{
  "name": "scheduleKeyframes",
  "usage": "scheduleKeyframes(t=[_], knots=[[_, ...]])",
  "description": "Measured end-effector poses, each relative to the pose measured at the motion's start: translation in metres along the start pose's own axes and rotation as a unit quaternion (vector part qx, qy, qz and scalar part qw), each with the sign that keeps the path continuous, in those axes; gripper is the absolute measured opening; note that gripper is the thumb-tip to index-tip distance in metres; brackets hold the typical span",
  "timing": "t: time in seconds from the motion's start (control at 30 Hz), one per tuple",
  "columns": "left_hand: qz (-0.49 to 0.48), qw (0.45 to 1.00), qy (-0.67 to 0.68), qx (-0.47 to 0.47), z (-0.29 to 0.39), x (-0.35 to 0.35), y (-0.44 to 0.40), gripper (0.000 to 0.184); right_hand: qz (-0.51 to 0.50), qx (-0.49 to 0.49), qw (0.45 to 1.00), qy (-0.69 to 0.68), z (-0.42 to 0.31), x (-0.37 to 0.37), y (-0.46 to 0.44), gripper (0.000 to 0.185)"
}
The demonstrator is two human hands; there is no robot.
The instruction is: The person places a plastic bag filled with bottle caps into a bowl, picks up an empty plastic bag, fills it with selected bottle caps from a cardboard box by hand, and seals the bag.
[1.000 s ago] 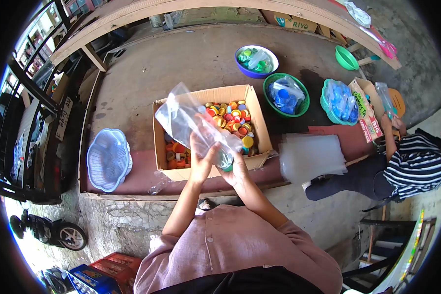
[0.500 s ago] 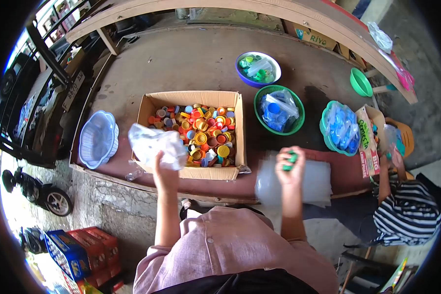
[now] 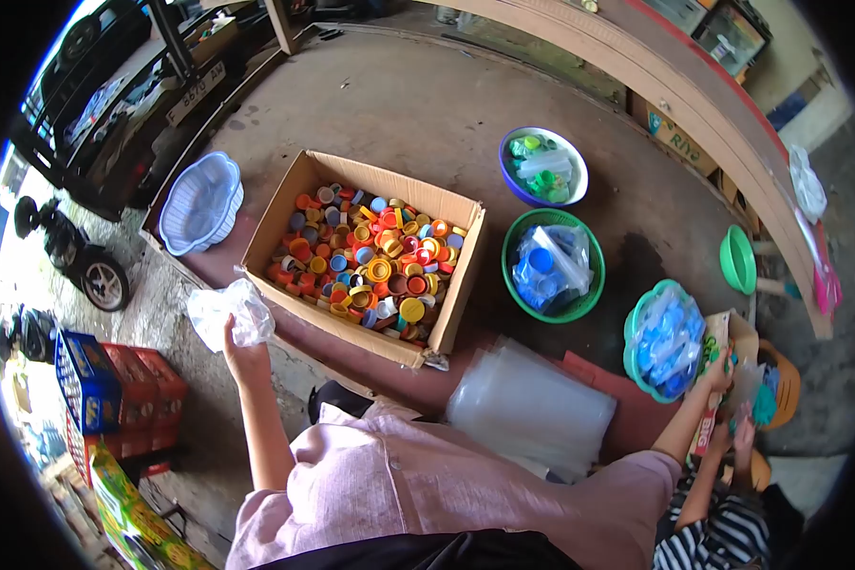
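My left hand [image 3: 245, 356] is wrapped round a crumpled clear plastic bag [image 3: 233, 315], left of the cardboard box [image 3: 437, 201] full of loose colourful bottle caps [image 3: 370, 261]. My right hand [image 3: 720, 370] reaches far right over the edge of a smaller carton [image 3: 743, 332], its fingers closed on green caps that show only in part. Beside it is a teal basket [image 3: 634, 353] with bagged blue caps [image 3: 670, 347]. A stack of clear plastic sheets [image 3: 532, 408] lies at the near edge, in front of my body.
A green basket [image 3: 597, 285] and a purple-rimmed bowl [image 3: 582, 176] hold bagged caps. An empty pale blue basket [image 3: 202, 204] sits left. At lower right, a co-worker in a striped top [image 3: 722, 532] holds a bag beside the carton. Crates [image 3: 114, 389] stand lower left.
My hands have moved apart. My right hand, with the green caps, has gone far right to the small carton; my left hand has moved left with the crumpled bag. The view has turned.
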State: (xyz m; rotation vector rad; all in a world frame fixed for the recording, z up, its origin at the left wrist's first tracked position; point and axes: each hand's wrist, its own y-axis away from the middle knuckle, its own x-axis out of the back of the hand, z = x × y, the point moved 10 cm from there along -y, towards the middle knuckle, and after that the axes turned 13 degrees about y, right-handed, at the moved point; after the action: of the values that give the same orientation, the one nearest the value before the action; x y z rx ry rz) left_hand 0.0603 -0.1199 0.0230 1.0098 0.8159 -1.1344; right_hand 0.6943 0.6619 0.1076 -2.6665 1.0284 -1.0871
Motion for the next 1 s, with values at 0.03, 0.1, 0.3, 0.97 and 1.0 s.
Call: scheduleKeyframes(t=[0.03,0.1,0.3,0.97,1.0], knots=[[0.001,1.000,-0.001,-0.001,-0.003,-0.002,0.001,0.044,0.055,0.088,0.983,0.148,0.017,-0.011,-0.046,0.047],[-0.004,1.000,-0.015,-0.014,-0.007,-0.011,0.009,0.043,0.094,0.110,0.953,0.267,0.023,-0.013,-0.070,0.066],[0.002,0.999,-0.045,-0.019,-0.018,-0.032,0.017,0.043,0.050,0.168,0.915,0.363,0.048,-0.020,-0.072,0.046],[0.044,0.990,-0.124,-0.049,-0.031,-0.046,0.034,0.048,-0.028,0.075,0.869,0.488,0.098,-0.005,-0.138,0.046],[0.044,0.990,-0.122,-0.046,-0.033,-0.046,0.034,0.048,-0.031,0.074,0.871,0.485,0.096,-0.003,-0.135,0.046]])
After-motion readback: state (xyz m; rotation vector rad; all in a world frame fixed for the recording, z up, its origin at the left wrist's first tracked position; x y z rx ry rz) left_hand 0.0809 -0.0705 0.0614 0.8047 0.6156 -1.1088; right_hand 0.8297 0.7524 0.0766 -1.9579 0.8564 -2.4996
